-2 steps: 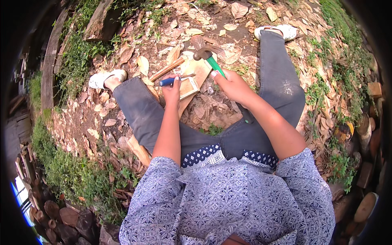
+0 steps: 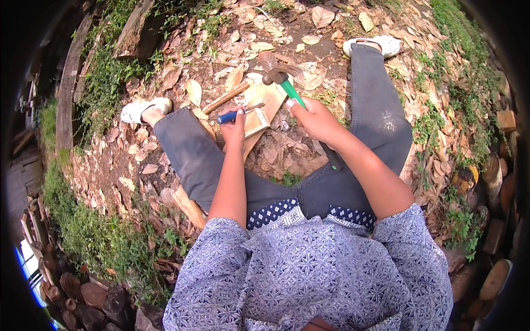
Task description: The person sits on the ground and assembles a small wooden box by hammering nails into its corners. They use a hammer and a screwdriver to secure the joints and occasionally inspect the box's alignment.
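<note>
Gripping a blue-handled tool with a slim metal shaft [image 2: 227, 117], the fingers of the left hand [image 2: 234, 131] are curled around it near the middle. Its long axis runs crosswise: the rounded butt sticks out to the left of these fingers, and the shaft points right and slightly away from the body. Whether the tip touches the wood beneath it cannot be told.

Just right of the left fingers, below the shaft, is a shallow, pale wooden box with a raised rim [image 2: 257, 131]. This hand is the nearer of the two to it; the right is farther off, across a short gap.

The fingers of the right hand [image 2: 316, 118] are wrapped around the green handle of a claw hammer with a dark metal head [image 2: 289, 90]. Its handle slants forward and left from those fingers, so the head sits beyond the tool's tip and to its right, apart from it. The butt of the blue handle faces away from the hammer.

Ahead of the left fingers, a flat, light-coloured board [image 2: 274, 99] reaches out past the box, with a narrow wooden strip [image 2: 225, 98] ahead and to the left. Farther out, dry brown leaves [image 2: 292, 146] cover the ground between two outstretched legs in dark grey trousers [image 2: 376, 88].
</note>
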Demonstrator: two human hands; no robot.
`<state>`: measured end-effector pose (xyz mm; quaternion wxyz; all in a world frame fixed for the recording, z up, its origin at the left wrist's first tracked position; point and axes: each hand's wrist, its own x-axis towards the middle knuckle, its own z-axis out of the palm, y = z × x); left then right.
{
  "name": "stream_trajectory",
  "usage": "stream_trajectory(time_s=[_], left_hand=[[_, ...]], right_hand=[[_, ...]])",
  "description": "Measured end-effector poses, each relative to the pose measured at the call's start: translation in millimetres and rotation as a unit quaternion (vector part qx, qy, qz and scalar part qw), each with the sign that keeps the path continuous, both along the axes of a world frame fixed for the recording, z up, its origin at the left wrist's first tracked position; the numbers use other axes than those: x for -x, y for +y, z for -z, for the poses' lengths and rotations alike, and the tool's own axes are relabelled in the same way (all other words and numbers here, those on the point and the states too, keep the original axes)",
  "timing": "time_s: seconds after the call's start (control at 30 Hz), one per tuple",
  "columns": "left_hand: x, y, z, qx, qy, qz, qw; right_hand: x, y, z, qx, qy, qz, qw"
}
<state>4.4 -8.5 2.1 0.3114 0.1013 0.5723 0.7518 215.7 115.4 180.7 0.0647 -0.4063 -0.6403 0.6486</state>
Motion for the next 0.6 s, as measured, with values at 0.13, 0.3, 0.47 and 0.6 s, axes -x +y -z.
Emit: stream_trajectory(time_s=[0.13,0.3,0.47,0.6], left_hand=[[8,-13,-41,0.128,0.157,0.121,0.972],[18,26,-68,0.162,0.357,0.211,0.895],[9,53,-78,0.175,0.443,0.27,0.837],[10,64,-75,0.184,0.455,0.277,0.826]], right_hand=[[-14,-12,-8,0.051,0.004,0.035,0.998],[-12,2,-24,0.103,0.017,0.053,0.993],[-13,13,-30,0.097,0.023,0.061,0.993],[-15,19,-33,0.082,0.026,0.057,0.995]])
